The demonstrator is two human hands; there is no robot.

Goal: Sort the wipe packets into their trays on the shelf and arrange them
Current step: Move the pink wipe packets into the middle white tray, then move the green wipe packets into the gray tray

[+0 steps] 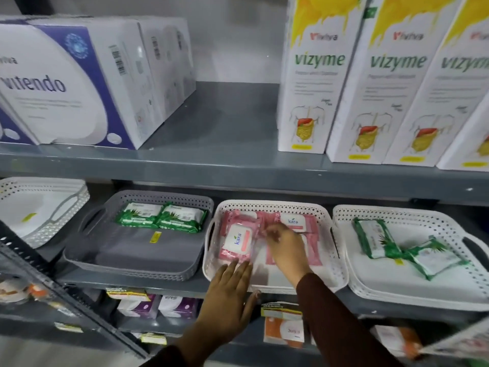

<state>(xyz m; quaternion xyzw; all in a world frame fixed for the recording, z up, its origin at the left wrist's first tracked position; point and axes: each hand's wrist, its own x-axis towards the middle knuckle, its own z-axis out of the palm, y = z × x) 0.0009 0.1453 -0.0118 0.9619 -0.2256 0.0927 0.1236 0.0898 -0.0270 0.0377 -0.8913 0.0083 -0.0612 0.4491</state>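
A white perforated tray (275, 206) in the middle of the shelf holds several pink wipe packets (235, 241). My right hand (284, 247) reaches into this tray and rests on the pink packets, fingers bent at one packet's edge. My left hand (229, 295) lies flat with fingers apart on the tray's front rim. To the left, a grey tray (124, 260) holds two green packets (161, 217) side by side at its back. To the right, another white tray (397, 290) holds two green packets (375, 238) lying askew.
A further white tray (53, 205) stands at the far left. The shelf above carries white-and-purple boxes (66, 83) and tall yellow-and-white boxes (315, 75). Lower shelves hold small boxes (158, 305). A dark metal upright (53, 284) slants across the lower left.
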